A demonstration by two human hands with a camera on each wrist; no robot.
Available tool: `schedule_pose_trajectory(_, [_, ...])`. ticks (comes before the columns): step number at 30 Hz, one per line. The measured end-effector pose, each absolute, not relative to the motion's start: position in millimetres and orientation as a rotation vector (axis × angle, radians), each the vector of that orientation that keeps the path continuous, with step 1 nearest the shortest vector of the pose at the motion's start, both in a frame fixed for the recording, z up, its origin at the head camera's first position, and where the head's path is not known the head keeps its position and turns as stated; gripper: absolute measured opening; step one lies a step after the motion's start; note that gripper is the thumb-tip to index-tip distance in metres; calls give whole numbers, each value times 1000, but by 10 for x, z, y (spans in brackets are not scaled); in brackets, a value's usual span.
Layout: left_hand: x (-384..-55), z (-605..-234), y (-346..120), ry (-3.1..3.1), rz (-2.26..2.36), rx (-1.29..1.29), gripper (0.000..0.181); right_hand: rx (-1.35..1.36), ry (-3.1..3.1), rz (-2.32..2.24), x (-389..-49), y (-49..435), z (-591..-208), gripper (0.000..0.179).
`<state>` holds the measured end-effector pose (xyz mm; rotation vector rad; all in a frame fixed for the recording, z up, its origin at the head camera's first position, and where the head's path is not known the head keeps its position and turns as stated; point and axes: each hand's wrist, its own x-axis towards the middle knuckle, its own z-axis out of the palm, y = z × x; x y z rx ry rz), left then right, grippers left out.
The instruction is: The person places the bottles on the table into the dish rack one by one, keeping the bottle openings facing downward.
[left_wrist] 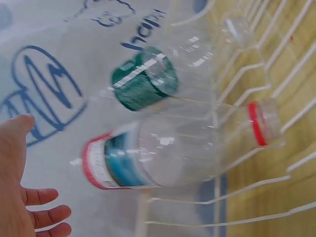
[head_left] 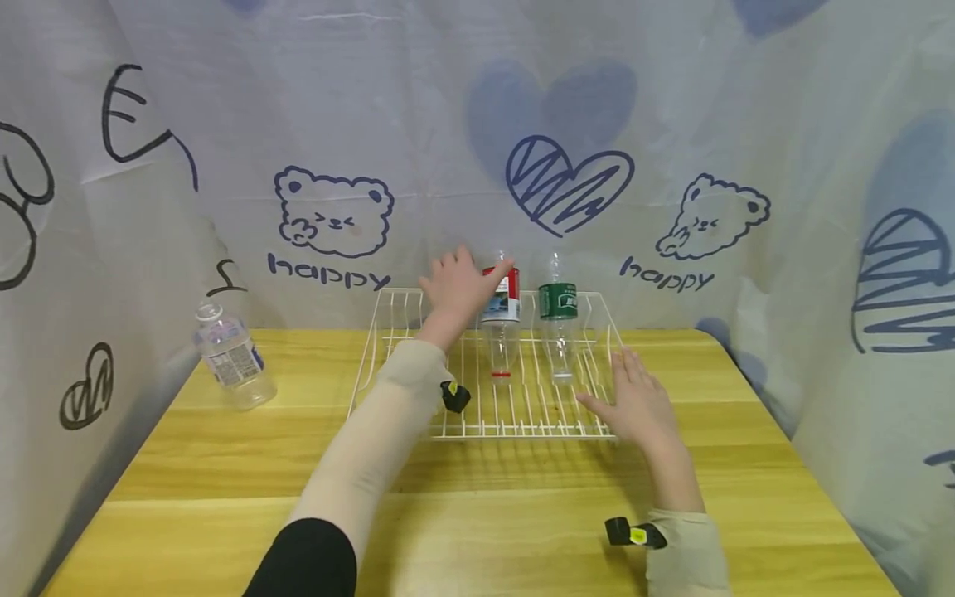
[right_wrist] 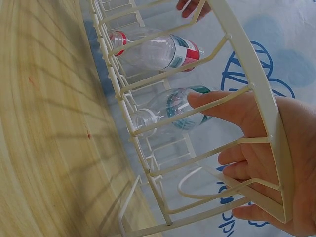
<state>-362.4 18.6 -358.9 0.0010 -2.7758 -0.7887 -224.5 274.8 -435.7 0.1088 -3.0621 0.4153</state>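
Observation:
Two clear plastic bottles stand neck-down in a white wire dish rack (head_left: 522,433). One bottle has a red, white and blue label (head_left: 501,298) and a red neck ring (left_wrist: 256,124); the other has a green label (head_left: 558,300). My left hand (head_left: 457,290) is beside the red-labelled bottle, its thumb extended and overlapping the label in the head view. In the left wrist view a gap shows between that hand (left_wrist: 19,182) and the bottle. My right hand (head_left: 640,402) is at the rack's right front corner with fingers spread, seen through the rack wires in the right wrist view.
A third clear bottle (head_left: 233,358) with a white and blue label stands capless on the left of the wooden table (head_left: 522,522). Behind the table hangs a pale curtain (head_left: 448,124) drawn with hearts and bears. Black wrist straps or mounts (head_left: 453,396) sit on both forearms.

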Motion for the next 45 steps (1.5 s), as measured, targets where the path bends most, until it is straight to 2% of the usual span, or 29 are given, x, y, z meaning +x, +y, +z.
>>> schedule_pose_trajectory(11, [-3234,-3293,-61,-2671,-804,-139,83,110,-3065,437,-2238,2753,-4340,99])
schedule_pose_trajectory(18, [-2820,-3237,-305,-2528,-734,-259,58,126,-3052,451,-2240,2757,-4347,101])
schedule_pose_trajectory(27, [-2380,-3367,-716,-2218,-781,-254,27,114,-3058,470,-2233,2738,-4338,98])
schedule_pose_trajectory(34, [-2243,-3558,-1070,-2072,-919,-139,26,112,-3058,459,-2245,2735,-4354,98])
schedule_pose_trajectory(45, [-2259,-3652,-1530,-2022,-936,-41,30,119,-3059,504,-2221,2735,-4335,101])
